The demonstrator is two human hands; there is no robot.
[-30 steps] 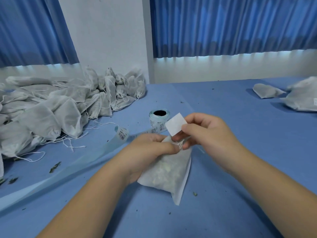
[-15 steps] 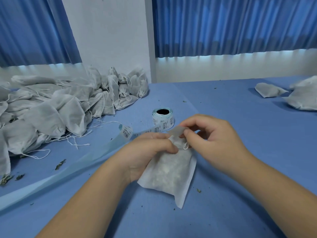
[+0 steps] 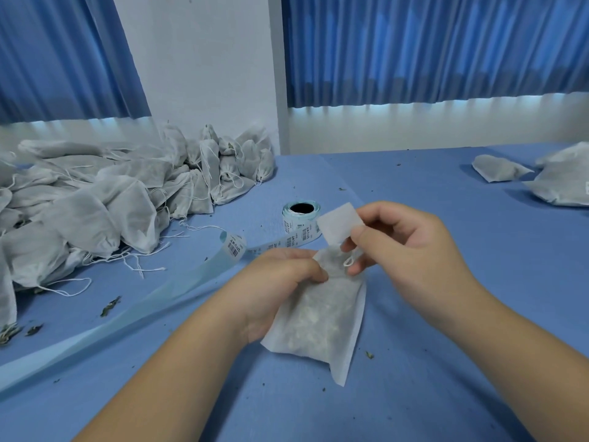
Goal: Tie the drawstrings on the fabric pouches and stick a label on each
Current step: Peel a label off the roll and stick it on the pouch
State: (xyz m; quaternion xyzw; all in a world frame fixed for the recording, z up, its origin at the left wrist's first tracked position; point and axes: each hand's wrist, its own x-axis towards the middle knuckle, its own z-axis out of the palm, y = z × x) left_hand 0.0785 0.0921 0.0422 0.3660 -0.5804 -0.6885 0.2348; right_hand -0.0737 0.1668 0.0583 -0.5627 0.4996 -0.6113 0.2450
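Light: cool, even, moderately bright; white glow leaks below the blue curtains. Shadows: soft, faint, under the pouch on the table. Blur: slight smear on right hand, label; far pouch pile soft. Edges: wide-angle bowing.

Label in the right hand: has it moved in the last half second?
Yes. The label, pinched by the right hand, has risen from the neck of the pouch to level with the roll, on its right.
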